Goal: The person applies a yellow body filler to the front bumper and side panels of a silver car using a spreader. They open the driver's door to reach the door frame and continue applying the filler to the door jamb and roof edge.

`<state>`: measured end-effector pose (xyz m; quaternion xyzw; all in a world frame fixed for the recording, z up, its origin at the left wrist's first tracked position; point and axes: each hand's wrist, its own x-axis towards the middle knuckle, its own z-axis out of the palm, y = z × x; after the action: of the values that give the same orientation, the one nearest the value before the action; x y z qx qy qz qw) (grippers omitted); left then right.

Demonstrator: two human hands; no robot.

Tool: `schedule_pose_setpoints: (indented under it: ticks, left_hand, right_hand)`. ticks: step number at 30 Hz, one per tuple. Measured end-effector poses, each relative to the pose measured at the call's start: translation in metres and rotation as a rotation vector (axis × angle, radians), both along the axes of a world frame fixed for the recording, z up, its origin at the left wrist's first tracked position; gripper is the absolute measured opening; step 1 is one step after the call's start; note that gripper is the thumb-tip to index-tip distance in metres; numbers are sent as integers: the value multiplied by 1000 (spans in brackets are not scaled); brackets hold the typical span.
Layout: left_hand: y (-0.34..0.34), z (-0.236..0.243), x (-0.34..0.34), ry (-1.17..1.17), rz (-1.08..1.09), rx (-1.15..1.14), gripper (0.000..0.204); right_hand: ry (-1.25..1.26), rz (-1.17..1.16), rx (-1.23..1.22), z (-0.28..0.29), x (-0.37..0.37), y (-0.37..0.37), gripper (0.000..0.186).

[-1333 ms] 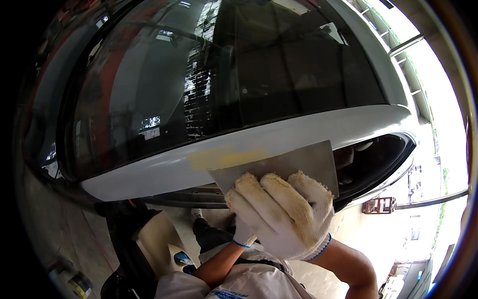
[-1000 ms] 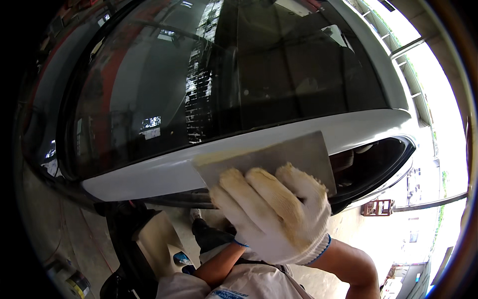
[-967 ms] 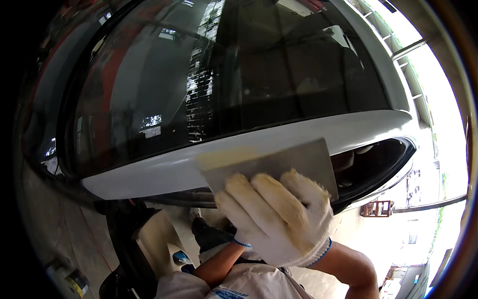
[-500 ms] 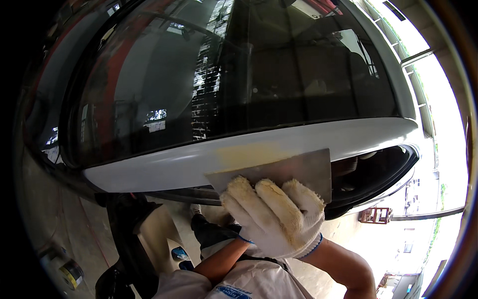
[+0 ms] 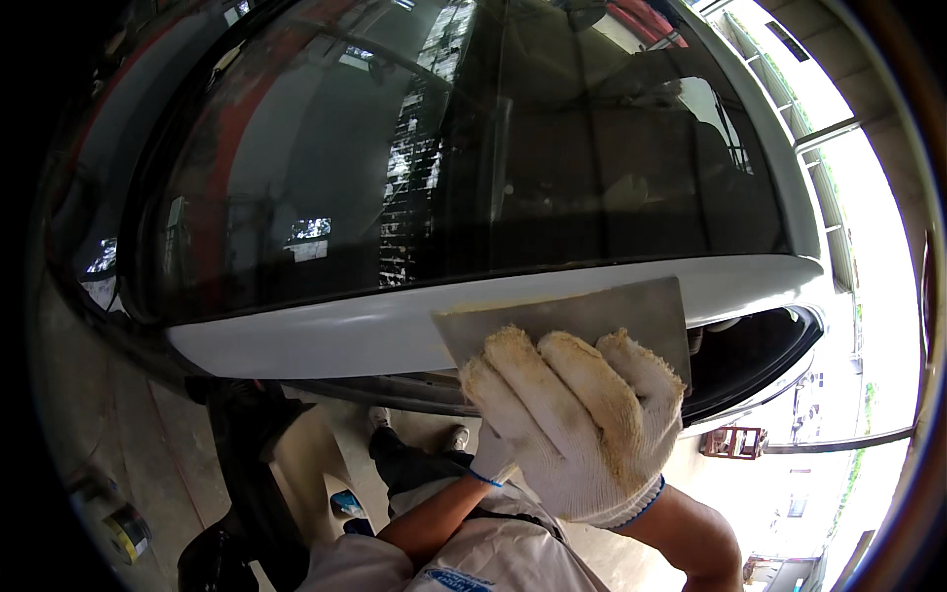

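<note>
My right hand, in a white knit glove with brownish stains, grips a broad flat metal filler spreader. Its fingers are bent over the blade. The blade's far edge lies at the silver-white strip of car body just below the large dark window. A little pale yellow filler shows along that edge; the blade covers the body behind it. Behind the right glove is my left hand, also gloved. Only its wrist and a bit of its back show, so its fingers are hidden.
Dark car glass fills the upper view. An opening in the car body is at the right. Below left stand a black-and-beige car part and a can on the floor. A reddish-brown frame stands farther right.
The spreader and my right hand have shifted right and slightly up across the car body. The yellow filler patch, broad above the blade before, is now mostly covered. The view has shifted slightly.
</note>
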<state>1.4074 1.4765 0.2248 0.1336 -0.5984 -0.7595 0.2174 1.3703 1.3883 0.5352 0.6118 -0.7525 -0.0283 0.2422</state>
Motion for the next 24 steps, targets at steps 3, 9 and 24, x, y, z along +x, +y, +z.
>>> schedule_pose_setpoints:
  ticks: [3, 9, 24]
  left_hand:
    - [0, 0, -2, 10, 12, 7, 31]
    - [-23, 27, -7, 36, 103, 59, 31]
    - [-43, 80, -9, 92, 95, -340, 31]
  right_hand:
    - [-15, 7, -15, -16, 3, 13, 44]
    - [18, 2, 79, -6, 20, 31, 35]
    - [2, -333, 0, 14, 14, 133, 22]
